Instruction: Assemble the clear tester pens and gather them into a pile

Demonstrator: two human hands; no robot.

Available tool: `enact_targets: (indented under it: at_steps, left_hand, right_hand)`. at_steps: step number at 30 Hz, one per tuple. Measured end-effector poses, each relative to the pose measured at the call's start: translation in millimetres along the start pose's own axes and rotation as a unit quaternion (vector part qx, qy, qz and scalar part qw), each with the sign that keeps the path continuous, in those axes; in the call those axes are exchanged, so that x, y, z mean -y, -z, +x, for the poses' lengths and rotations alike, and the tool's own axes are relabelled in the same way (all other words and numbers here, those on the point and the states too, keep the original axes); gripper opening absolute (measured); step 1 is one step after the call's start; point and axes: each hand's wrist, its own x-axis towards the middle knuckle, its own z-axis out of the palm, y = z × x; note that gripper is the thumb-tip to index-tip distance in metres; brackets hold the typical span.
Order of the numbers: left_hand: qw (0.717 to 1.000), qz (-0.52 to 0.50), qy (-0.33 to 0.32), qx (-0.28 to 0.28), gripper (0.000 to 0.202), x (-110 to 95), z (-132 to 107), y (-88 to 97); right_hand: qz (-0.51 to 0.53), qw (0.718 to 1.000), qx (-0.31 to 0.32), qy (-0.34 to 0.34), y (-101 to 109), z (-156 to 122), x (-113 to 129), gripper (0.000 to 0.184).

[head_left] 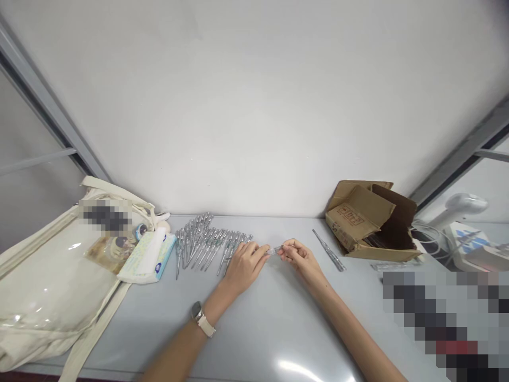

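Observation:
My left hand [243, 265] and my right hand [299, 258] meet over the grey table [278, 329], both pinching one small clear pen-like tool [275, 249] between their fingertips. My left wrist carries a watch [202, 318]. Just left of my left hand lies a row of several similar clear, metal-tipped tools [207, 244]. One more such tool [329, 250] lies alone to the right of my right hand.
An open cardboard box [369, 223] stands at the back right. A cream tote bag with a clear front [47, 286] lies at the left, with a tissue pack [148, 257] on it. White equipment with cables [457, 233] sits at the far right.

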Motion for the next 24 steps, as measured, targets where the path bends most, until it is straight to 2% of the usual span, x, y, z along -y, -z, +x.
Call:
enact_targets:
  at_steps: [4, 9, 16, 20, 24]
  left_hand:
    - [1.0, -0.008, 0.01, 0.001, 0.03, 1.1, -0.1, -0.9]
    - [1.0, -0.01, 0.009, 0.007, 0.029, 0.7, -1.4, -0.2]
    - [1.0, -0.008, 0.011, 0.008, 0.028, 0.6, -0.8, -0.2]
    - [1.0, -0.014, 0.008, 0.003, 0.027, -0.1, -0.5, -1.1]
    - [1.0, -0.014, 0.002, 0.002, 0.025, 0.3, -1.5, -2.7]
  right_hand:
    - [0.002, 1.0, 0.011, -0.009, -0.1, -1.8, 4.5, 0.042]
    - [-0.02, 0.998, 0.051, 0.017, -0.5, -1.0, 0.2, 0.036]
    - [-0.127, 0.987, 0.065, 0.074, -3.9, -5.8, 2.1, 0.036]
    - [-0.277, 0.954, 0.033, 0.112, 13.1, -7.6, 13.5, 0.034]
    - [-0.409, 0.904, -0.034, 0.118, 47.7, -2.5, 14.9, 0.033]
